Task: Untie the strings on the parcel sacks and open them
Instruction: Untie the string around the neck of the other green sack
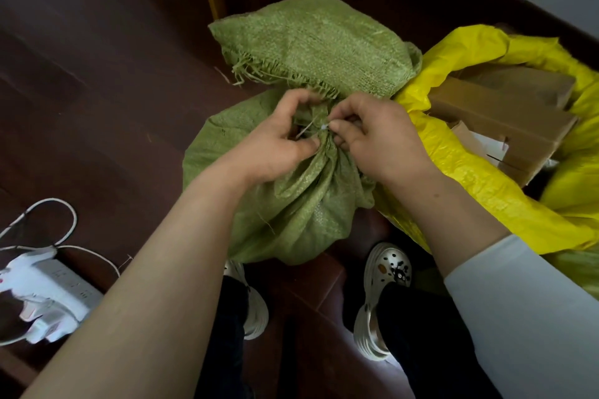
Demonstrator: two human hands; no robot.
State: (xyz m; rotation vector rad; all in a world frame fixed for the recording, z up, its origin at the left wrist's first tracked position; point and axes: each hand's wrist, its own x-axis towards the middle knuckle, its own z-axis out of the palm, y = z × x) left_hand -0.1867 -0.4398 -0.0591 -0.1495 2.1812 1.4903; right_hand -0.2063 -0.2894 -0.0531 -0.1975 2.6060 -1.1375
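A green woven sack (291, 204) stands on the dark wooden floor in front of my feet, its neck gathered and bound with a thin pale string (319, 128). My left hand (275, 142) grips the bunched neck just below the tie. My right hand (376, 136) pinches the string's knot between thumb and fingertips. A second green sack (314, 42) with a frayed edge lies behind the first.
A yellow sack (479, 191) to the right gapes wide, showing brown cardboard parcels (505, 116). A white power strip (45, 295) with cables lies on the floor at the left. My white shoes (382, 295) stand close below the sack.
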